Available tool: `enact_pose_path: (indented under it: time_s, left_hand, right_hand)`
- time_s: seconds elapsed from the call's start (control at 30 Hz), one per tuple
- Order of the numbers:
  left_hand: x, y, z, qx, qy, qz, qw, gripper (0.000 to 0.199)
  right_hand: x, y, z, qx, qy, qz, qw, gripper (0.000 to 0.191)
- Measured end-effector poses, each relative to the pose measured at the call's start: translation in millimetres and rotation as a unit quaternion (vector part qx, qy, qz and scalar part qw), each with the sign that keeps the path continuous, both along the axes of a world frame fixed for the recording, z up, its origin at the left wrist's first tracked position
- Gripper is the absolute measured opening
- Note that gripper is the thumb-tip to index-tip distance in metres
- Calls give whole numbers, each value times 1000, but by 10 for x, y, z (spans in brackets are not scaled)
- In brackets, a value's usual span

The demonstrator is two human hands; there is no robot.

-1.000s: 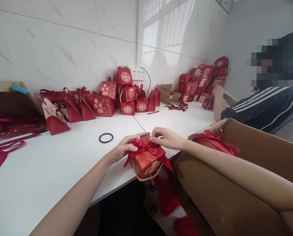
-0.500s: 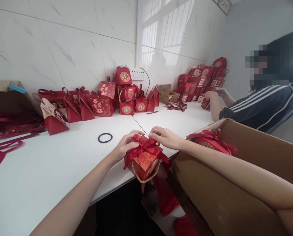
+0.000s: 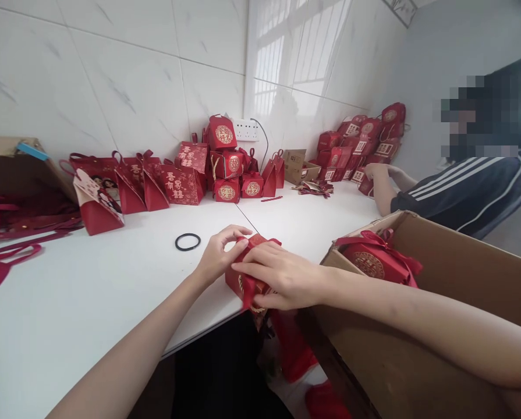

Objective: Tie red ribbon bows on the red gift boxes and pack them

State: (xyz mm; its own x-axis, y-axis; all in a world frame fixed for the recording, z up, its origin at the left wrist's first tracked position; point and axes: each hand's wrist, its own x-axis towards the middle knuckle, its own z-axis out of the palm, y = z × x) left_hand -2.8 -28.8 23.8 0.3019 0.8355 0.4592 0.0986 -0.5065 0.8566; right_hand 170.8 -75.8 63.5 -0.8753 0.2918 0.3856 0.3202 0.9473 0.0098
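At the table's front edge stands a small red gift box (image 3: pixel 233 283) with gold printing and a twisted gold cord handle. My left hand (image 3: pixel 219 256) grips its left upper side, thumb on top by the bow. Across the top and front lies my right hand (image 3: pixel 282 276), fingers bent around the red satin ribbon (image 3: pixel 248 293), which hangs down the front. Most of the bow and the box's right side are hidden under this hand.
To my right, an open cardboard carton (image 3: pixel 456 256) holds a ribboned red box (image 3: pixel 369 262). A black ring (image 3: pixel 187 241) lies left on the white table (image 3: pixel 155 279). Red boxes (image 3: pixel 227 166) line the wall. A co-worker (image 3: pixel 470 186) sits at the far right.
My right hand has moved from behind the bow forward and down over the box, covering the bow. A ribbon end now hangs at the front. My left hand stays on the box.
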Motion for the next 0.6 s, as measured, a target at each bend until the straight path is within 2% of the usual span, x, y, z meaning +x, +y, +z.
enact_pose_path:
  time_s: [0.1, 0.23, 0.37, 0.47, 0.6]
  left_hand:
    - [3, 20, 6, 65, 26, 55, 996, 17]
    - [-27, 65, 1, 162, 69, 138, 975, 16]
    - [-59, 70, -4, 242, 129, 191, 943, 15]
    - [-42, 29, 8, 245, 161, 184, 938, 16]
    - [30, -65, 39, 210, 164, 182, 946, 16]
  right_hand:
    - [47, 8, 24, 16, 5, 7, 1000, 24]
    - [105, 29, 45, 40, 51, 47, 997, 29]
    - [132, 26, 44, 70, 74, 42, 994, 30]
    - [115, -4, 44, 90, 47, 53, 993, 29]
    - [62, -48, 59, 109, 6, 83, 991, 25]
